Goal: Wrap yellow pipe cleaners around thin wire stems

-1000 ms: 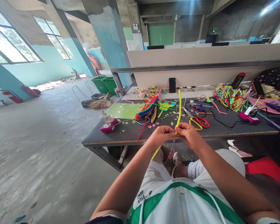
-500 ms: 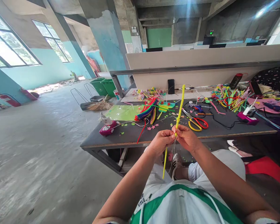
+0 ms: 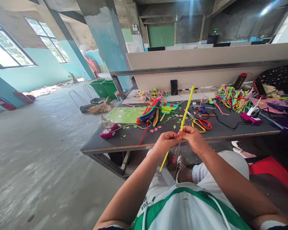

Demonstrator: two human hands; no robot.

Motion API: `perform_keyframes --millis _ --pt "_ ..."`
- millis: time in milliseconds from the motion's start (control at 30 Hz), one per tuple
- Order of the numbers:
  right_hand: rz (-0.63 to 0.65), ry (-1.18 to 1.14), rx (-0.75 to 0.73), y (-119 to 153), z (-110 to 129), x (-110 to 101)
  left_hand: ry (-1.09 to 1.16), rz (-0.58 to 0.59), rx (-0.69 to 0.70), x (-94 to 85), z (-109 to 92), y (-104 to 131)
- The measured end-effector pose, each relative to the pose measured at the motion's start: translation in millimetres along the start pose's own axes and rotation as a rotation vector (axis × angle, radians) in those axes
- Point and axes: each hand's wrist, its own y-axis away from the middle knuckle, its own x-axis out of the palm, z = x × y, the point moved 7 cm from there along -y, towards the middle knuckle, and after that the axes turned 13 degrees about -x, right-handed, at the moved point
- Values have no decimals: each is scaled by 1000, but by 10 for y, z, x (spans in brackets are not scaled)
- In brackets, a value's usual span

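Observation:
Both of my hands meet just in front of the table's near edge, around a yellow pipe cleaner [image 3: 187, 107]. Its thick, wound upper part leans up and slightly right. My right hand [image 3: 192, 136] pinches the lower end of that part. Closed beside it, my left hand [image 3: 168, 141] presses thumb and finger on the yellow pipe cleaner at the same spot. A loose yellow tail [image 3: 164, 161] slants down to the left below my left hand. Thin bare wires [image 3: 179, 151] hang beneath the fingers. Exactly how the strands cross is hidden by my fingertips.
On the dark table [image 3: 105, 143] lie scissors [image 3: 203, 124], a rainbow bundle of pipe cleaners [image 3: 150, 111], a green sheet [image 3: 124, 114] and paper scraps. A phone [image 3: 174, 87] stands behind. Magenta power sockets [image 3: 109, 131] sit left and right. A red stool [image 3: 272, 169] is at right.
The upper yellow piece now leans further right. The yellow tail has swung up and to the left under my left hand. Both hands keep their pinch, and the whole view has shifted slightly.

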Motion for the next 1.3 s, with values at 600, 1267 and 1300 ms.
perform_keyframes --millis 600,1267,1300 --pt "198 -494 -5 16 28 308 469 267 -123 189 123 66" --pt "44 22 -37 -162 61 85 -306 -45 82 -147 -319 49" --pt "47 9 -37 -166 70 91 -313 -29 88 -153 -321 50"
